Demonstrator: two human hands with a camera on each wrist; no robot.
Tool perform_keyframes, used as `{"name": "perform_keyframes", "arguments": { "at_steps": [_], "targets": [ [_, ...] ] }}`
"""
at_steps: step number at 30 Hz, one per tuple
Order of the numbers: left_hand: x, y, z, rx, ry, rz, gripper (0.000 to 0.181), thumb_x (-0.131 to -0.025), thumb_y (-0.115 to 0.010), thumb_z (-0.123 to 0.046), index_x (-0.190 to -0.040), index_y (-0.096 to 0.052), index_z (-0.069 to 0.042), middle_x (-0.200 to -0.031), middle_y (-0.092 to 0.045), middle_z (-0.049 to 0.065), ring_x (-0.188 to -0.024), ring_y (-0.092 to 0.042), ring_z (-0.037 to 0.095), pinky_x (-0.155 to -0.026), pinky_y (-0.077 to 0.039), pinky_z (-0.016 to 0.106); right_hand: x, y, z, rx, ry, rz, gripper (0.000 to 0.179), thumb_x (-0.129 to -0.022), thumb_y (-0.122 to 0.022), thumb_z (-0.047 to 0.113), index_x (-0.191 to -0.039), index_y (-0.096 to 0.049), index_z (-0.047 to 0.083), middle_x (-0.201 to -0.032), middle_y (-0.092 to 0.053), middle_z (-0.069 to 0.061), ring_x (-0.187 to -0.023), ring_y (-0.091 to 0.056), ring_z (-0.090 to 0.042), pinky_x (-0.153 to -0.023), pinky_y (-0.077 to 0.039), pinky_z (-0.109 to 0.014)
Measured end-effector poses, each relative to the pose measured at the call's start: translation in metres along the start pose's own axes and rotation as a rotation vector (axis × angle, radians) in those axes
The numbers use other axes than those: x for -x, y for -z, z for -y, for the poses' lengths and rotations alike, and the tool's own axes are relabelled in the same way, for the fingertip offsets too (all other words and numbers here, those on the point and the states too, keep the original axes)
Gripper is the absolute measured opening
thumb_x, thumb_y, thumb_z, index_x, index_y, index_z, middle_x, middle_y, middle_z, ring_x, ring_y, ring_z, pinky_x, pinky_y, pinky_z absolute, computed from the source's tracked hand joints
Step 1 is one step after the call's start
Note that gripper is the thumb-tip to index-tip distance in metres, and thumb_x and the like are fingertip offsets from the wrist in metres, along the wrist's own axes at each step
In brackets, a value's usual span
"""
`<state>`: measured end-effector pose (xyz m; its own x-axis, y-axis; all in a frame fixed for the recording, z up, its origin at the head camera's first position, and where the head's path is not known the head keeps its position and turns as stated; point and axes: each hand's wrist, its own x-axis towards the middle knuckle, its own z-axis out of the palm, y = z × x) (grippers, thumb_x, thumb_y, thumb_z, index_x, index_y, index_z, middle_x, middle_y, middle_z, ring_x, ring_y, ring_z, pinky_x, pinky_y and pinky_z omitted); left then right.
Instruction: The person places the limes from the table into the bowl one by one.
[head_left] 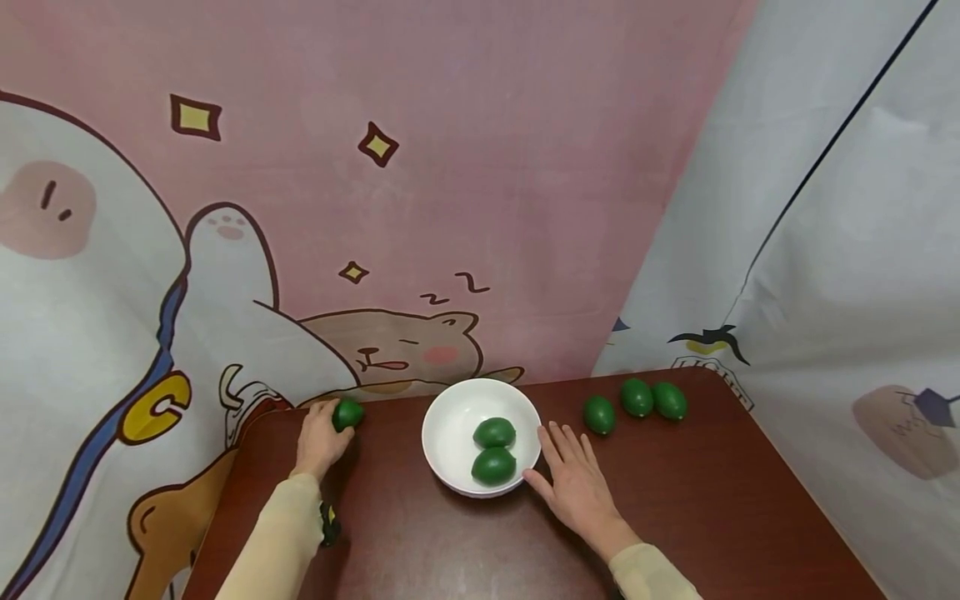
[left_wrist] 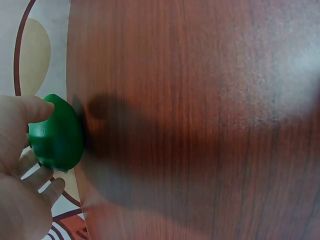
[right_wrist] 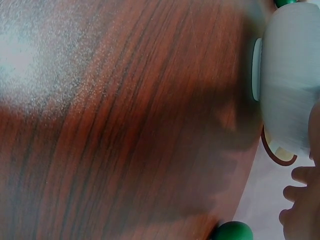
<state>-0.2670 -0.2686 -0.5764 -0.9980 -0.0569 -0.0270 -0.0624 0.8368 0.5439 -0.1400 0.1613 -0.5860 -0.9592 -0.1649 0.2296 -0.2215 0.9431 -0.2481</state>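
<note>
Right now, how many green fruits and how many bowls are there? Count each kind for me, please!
White bowl: 1
Green fruits: 6 (1 in the left hand, 2 in the bowl, 3 on the table)
Total: 7

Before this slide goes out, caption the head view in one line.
Left hand gripping a lime, right hand at a bowl holding two limes, three more on the table.
</note>
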Motion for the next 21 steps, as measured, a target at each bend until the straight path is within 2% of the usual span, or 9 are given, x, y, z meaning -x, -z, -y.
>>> {"name": "perform_keyframes", "arguments": {
  "at_steps": [11, 21],
  "targets": [
    [0.001, -0.006, 0.002, 0.002, -0.013, -0.015, 0.061, -0.088, -0.076, -0.01, -0.143, -0.052, 0.005, -0.143, -0.043, 0.031, -0.128, -0.047, 0.051, -0.104, -0.042, 0.068, -0.001, 0.0, 0.0, 0.007, 0.006, -0.008, 0.079, -0.097, -0.065, 0.054, -0.156, -0.044, 0.005, -0.157, -0.046, -0.022, -0.147, -0.039, -0.043, -0.122, -0.025, -0.06],
    [0.009, -0.015, 0.0, 0.009, -0.024, -0.018, 0.061, -0.087, -0.08, -0.012, -0.14, -0.055, 0.002, -0.141, -0.051, 0.029, -0.123, -0.052, 0.048, -0.102, -0.044, 0.066, 0.0, 0.002, 0.001, 0.007, 0.001, -0.001, 0.079, -0.097, -0.064, 0.054, -0.156, -0.045, 0.004, -0.157, -0.045, -0.022, -0.148, -0.039, -0.042, -0.122, -0.026, -0.059]
  ]
}}
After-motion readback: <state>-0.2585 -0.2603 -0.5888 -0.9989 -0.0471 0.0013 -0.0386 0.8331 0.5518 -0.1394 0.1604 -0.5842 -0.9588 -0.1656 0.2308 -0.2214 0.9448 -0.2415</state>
